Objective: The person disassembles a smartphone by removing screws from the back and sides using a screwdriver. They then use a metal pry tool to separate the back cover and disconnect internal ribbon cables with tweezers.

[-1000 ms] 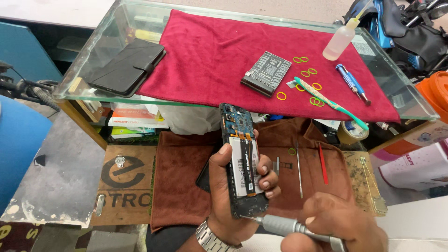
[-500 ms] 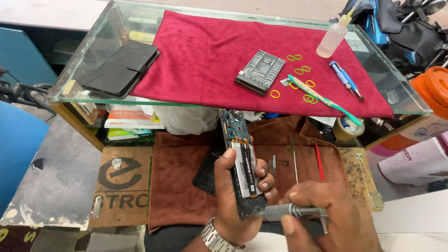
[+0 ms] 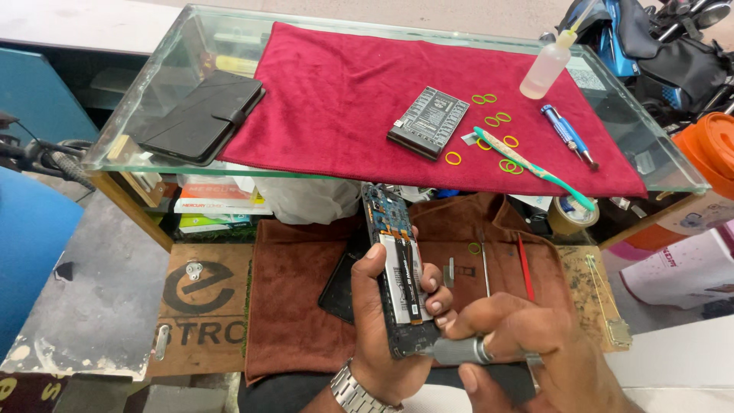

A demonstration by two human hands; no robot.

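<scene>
Grey metal up front: screwdriver (image 3: 466, 352) now lying across the frame, pinched in the right hand (image 3: 527, 348), tip pressed at the lower end of the opened phone (image 3: 397, 275). A second back, hand and tool sat lower and further right; now swung in to the phone's bottom edge. Likely a bottom screw under attack, judging by that contact, though the tip itself hidden behind the thumb. Left hand (image 3: 382, 336), steel watch (image 3: 353, 394) on the wrist, grip clamped round the phone, back cover off, battery and blue board showing, held upright and tilted slightly left, much as before. Right grip closed tight on the screwdriver shaft.

Under the hands, brown cloth (image 3: 298, 306) with a dark back cover (image 3: 340, 287), thin tools and a red pry stick (image 3: 526, 268) lying on it.

Further out, glass bench (image 3: 130, 145) carrying a red towel (image 3: 344, 92). On it a black battery (image 3: 428, 122), yellow rubber bands (image 3: 505, 141), a green toothbrush (image 3: 535, 168). A blue pen tool (image 3: 566, 136) and a squeeze bottle (image 3: 547, 69) to the right, a black wallet case (image 3: 202, 115) to the left. All untouched.
</scene>
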